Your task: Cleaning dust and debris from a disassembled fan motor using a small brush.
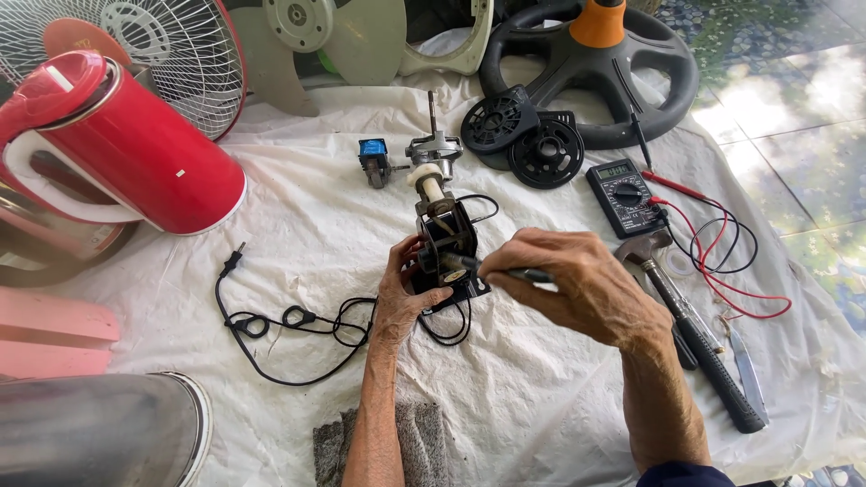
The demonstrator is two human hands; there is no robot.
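My left hand (403, 296) grips a black fan motor assembly (446, 239) from its left side, holding it upright on the white cloth. A white shaft collar (429, 182) tops the motor. My right hand (570, 281) is closed on a thin dark tool (505, 271), probably a screwdriver, whose tip touches the motor's front. A black power cord (280, 325) with a plug trails left from the motor.
A red kettle (126, 149) lies at left beside a fan grille (171, 45). Behind are a rotor with a blue part (374, 158), black round covers (532, 144), a black fan base (622, 63), a multimeter (624, 194) with red and black leads, and a hammer (695, 334).
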